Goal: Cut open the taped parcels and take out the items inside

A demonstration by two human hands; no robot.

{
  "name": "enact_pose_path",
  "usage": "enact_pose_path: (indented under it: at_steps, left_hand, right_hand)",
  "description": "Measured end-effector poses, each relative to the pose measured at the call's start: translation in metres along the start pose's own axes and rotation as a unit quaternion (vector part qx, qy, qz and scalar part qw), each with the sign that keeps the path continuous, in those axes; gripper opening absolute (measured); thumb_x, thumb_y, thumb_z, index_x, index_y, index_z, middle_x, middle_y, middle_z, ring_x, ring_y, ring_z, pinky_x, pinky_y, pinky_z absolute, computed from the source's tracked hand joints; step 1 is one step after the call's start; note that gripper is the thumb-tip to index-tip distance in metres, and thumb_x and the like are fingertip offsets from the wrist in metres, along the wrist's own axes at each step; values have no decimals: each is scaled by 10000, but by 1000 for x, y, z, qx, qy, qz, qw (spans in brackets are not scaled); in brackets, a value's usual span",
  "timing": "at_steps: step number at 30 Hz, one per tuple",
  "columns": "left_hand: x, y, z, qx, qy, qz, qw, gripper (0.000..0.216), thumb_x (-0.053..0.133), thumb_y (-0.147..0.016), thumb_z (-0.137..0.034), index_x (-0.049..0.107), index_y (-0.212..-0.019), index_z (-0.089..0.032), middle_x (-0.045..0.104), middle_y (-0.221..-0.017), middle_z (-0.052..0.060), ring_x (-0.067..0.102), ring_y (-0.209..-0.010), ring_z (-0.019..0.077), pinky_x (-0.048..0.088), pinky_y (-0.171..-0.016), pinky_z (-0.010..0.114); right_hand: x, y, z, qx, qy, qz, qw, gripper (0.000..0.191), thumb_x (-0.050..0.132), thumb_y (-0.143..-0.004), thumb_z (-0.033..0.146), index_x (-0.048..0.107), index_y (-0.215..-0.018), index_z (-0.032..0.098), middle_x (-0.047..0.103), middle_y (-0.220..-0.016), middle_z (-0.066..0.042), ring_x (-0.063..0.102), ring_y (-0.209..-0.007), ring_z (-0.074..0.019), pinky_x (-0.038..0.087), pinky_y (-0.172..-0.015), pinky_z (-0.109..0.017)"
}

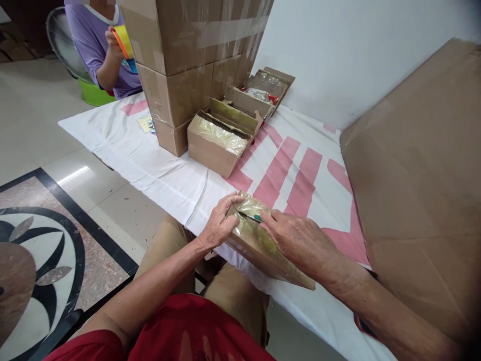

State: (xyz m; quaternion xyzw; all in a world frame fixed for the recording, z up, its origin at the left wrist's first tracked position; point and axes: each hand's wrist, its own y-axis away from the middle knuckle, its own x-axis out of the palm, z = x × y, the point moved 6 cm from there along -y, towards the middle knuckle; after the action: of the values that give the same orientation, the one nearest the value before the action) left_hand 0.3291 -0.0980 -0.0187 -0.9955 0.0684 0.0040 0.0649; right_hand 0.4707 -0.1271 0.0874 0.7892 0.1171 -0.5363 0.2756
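Observation:
A small cardboard box (259,250), its upper side covered in shiny clear and yellowish plastic film (248,225), sits at the table's near edge. My left hand (221,220) grips the box's left end, with its index finger and thumb resting on the film. Closed in my right hand (287,228) is a green-handled knife (248,216), whose thin blade points left across the film toward my left thumb. Most of the handle is hidden by my fingers, as is part of the box by my right hand.
Stacked taped cartons (191,45) stand at the table's far left. Beside them, an open box (218,140) holds film-wrapped contents, with another open box (263,93) behind. Large cardboard (417,185) rises on the right. Across the table, a person (101,55) holds a colourful item.

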Motion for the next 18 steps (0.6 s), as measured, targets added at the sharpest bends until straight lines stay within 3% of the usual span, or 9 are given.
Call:
enact_pose_path:
  at_steps: [10, 18]
  left_hand:
    - [-1, 0, 0, 0, -16, -10, 1000, 626, 533, -645, -215, 675, -1253, -183, 608, -1522, 118, 463, -1506, 353, 318, -1278, 538]
    - [-2, 1, 2, -6, -2, -24, 1000, 583, 538, -647, -224, 685, -1210, -187, 648, -1454, 104, 521, -1442, 356, 340, -1261, 546]
  right_hand:
    - [2, 8, -9, 6, -2, 80, 997, 303, 496, -914, 1, 711, -1022, 184, 755, -872, -98, 709, -711, -235, 381, -579, -329]
    - [39, 53, -50, 49, -70, 1, 996, 199, 525, -999, 242, 708, -929, 212, 704, -776, -78, 659, -646, -218, 420, -620, -340]
